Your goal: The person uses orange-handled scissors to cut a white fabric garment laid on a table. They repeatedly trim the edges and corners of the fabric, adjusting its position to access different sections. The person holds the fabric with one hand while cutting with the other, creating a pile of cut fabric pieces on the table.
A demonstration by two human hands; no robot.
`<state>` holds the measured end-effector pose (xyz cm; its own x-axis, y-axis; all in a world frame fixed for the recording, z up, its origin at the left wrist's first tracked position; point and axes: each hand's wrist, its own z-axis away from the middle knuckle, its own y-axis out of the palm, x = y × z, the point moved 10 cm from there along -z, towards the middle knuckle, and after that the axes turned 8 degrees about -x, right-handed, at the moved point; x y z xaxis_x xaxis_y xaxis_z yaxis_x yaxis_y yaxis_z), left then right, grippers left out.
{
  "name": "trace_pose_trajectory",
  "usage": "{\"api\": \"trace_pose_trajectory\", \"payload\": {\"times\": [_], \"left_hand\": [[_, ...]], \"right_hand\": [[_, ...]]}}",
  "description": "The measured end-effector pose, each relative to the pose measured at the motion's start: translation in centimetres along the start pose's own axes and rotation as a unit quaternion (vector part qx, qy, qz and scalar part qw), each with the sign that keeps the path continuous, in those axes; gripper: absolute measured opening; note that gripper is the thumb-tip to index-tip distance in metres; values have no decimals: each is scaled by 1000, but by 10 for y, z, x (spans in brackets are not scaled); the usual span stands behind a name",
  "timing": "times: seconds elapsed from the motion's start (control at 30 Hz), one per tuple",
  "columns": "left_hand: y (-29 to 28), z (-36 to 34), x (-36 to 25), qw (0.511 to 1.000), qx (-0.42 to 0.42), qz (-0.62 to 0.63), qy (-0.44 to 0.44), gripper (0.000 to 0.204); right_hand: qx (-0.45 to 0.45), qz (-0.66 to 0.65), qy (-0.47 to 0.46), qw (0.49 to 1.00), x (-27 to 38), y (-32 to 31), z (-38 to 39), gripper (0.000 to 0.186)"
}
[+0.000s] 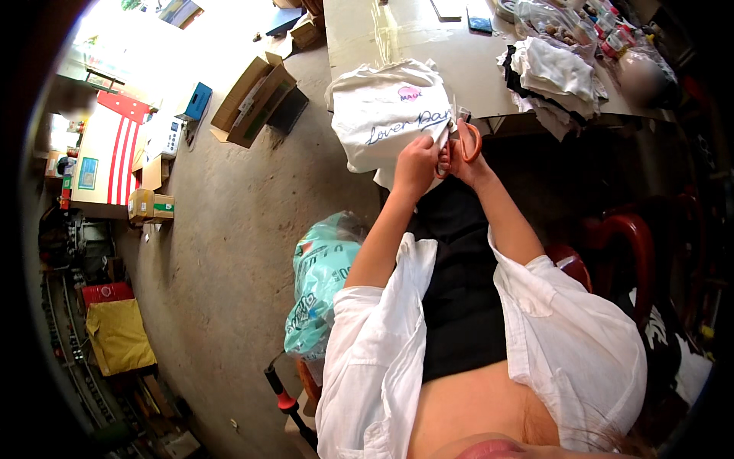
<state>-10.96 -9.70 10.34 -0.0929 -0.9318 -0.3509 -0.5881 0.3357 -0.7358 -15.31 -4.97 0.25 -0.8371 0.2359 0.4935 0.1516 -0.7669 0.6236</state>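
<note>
Just above the middle of the frame, the left hand (415,164) pinches the lower edge of a white garment (386,115), fingers closed on the cloth. Right beside it, touching or nearly so, the right hand (468,164) grips a pair of orange-handled scissors (461,141), fingers through the loops, blades pointing up toward the fabric; whether the blades are open cannot be told. The garment is white with dark blue cursive lettering across it and a small pink oval patch above that. It hangs bunched over the near edge of a grey table (428,46), directly above and to the left of both hands, its hem reaching down into the left hand's grip. Farther right on the table lies a pile of folded white cloth (554,76). Below the left forearm, a teal plastic bag (321,291) sits on the concrete floor (222,229). An open cardboard box (256,99) lies in the upper left.
</note>
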Motion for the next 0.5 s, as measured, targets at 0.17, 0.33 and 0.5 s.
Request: {"api": "trace_pose_trajectory", "payload": {"times": [0.17, 0.33, 0.5], "left_hand": [[3, 6, -5, 999, 9, 26, -24, 5], [11, 9, 15, 990, 17, 94, -101, 5], [19, 4, 29, 983, 28, 126, -134, 9]], "right_hand": [[38, 87, -77, 993, 6, -5, -4, 45], [12, 147, -149, 978, 10, -8, -11, 47], [-33, 99, -169, 980, 9, -7, -7, 43]]}}
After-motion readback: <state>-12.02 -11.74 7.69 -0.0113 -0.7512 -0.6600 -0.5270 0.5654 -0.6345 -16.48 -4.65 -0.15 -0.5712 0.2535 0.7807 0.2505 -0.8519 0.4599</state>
